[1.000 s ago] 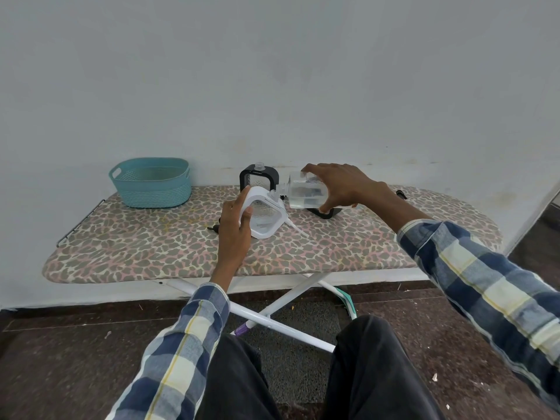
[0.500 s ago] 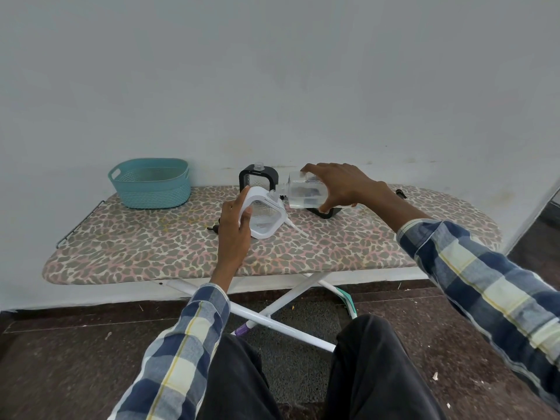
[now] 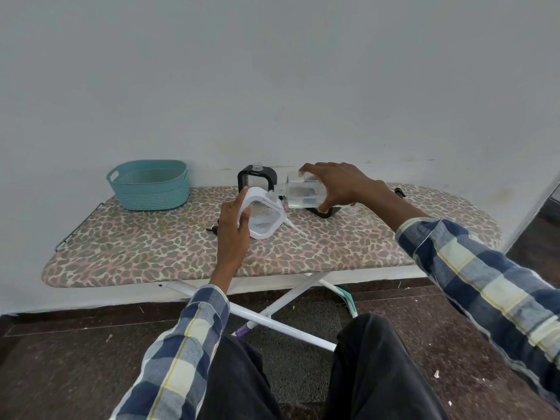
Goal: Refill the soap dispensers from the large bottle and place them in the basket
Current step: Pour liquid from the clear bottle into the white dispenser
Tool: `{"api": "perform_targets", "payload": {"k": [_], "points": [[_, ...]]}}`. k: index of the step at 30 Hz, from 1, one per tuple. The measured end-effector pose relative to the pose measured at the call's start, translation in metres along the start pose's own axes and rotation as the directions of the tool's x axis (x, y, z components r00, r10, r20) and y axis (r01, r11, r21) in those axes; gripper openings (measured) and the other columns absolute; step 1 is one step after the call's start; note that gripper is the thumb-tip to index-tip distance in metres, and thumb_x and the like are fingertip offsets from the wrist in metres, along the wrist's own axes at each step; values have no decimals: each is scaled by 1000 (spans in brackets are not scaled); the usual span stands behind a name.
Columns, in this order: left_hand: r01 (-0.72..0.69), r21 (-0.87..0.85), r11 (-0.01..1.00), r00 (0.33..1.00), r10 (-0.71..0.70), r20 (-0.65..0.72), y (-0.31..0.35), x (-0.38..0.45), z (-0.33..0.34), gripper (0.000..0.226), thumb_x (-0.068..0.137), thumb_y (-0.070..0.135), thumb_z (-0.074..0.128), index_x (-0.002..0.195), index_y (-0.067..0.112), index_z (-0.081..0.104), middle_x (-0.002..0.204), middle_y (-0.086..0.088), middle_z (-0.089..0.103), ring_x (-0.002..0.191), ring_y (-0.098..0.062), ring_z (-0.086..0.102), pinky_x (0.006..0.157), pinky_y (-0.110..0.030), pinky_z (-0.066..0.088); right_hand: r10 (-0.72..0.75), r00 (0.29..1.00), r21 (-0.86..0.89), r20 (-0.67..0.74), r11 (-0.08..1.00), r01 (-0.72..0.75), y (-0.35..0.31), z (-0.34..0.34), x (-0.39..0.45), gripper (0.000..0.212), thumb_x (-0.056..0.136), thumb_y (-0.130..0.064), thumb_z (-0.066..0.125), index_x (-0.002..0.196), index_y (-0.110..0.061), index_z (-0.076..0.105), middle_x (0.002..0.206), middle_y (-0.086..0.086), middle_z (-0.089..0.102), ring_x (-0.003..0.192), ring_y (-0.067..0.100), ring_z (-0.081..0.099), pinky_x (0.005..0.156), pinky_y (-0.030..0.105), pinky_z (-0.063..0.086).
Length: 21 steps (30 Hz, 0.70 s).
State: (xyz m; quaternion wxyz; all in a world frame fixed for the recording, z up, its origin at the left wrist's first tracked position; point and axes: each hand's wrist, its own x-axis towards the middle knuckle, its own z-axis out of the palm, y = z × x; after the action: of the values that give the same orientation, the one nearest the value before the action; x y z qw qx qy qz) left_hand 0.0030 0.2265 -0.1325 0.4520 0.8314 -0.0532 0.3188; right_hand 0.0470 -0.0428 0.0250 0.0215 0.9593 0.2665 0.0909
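Note:
My left hand (image 3: 234, 225) grips the left side of a white-framed clear soap dispenser (image 3: 263, 218), which is tilted on the ironing board. My right hand (image 3: 336, 186) holds the large clear bottle (image 3: 302, 194) on its side, with its neck at the white dispenser's open mouth. Some clear liquid lies in the bottle. A black-framed dispenser (image 3: 257, 179) stands upright just behind, its top open. The teal basket (image 3: 149, 185) sits at the board's back left, apart from both hands.
The leopard-print ironing board (image 3: 151, 250) stands against a white wall. A black part (image 3: 323, 212) lies under the bottle, a small dark pump piece (image 3: 213, 229) beside my left hand, another dark piece (image 3: 399, 192) far right. My knees are below the board's front edge.

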Motion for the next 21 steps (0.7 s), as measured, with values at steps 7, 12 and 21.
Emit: {"api": "perform_targets", "payload": {"k": [7,12,21], "points": [[-2,3,1000,1000,2,0,1,-1,-1,48,118,33,41,165,40,40,137,-8,52,124,-14,52,102,-31,40,1,1000,2,-2,1000,-1,1,0,0,101,69,-42,95,152,-35,38,137,-3,65,113,28,64,79,36,47],[-4,0,1000,1000,4,-6,1,0,0,48,117,32,42,165,39,40,136,-8,53,122,-14,53,100,-28,40,-1,1000,4,0,1000,1,0,0,-1,100,69,-42,95,151,-35,38,137,-2,65,113,28,64,78,36,47],[-3,6,1000,1000,3,-5,0,0,1,49,117,28,44,164,41,39,135,-9,53,121,-14,52,100,-29,40,-1,1000,10,3,1000,0,1,-1,-1,101,69,-41,95,151,-35,37,139,-2,64,115,29,64,78,35,44]]}}
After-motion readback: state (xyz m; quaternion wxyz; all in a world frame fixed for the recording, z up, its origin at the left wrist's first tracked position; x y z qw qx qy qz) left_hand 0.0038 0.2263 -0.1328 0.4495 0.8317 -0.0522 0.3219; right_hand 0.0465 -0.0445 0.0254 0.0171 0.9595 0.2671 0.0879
